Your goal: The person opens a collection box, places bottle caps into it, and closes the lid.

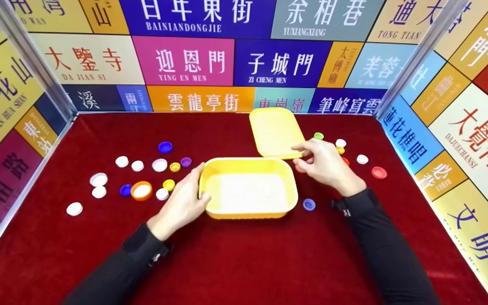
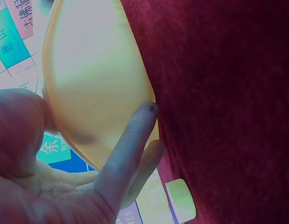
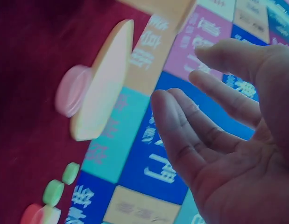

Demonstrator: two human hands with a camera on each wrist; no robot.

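An open yellow plastic box (image 1: 248,215) with a pale inside stands at mid-table. My left hand (image 1: 183,199) grips its left end, thumb at the near corner and fingers along the wall; the left wrist view shows the fingers against the box's outer side (image 2: 97,60). Behind the box lies its flat yellow lid (image 1: 275,131). My right hand (image 1: 324,163) hovers by the lid's near right corner, fingers loosely bent, and in the right wrist view nothing sits between them. A red bottle cap (image 3: 73,91) lies against the lid, partly hidden by this hand in the head view.
Left of the box lie several loose caps, among them a blue cap (image 1: 165,147), an orange cap (image 1: 141,191) and a white cap (image 1: 74,209). To the right are a blue cap (image 1: 309,204), a red cap (image 1: 378,172) and several others. Printed panels (image 1: 184,61) enclose the red cloth.
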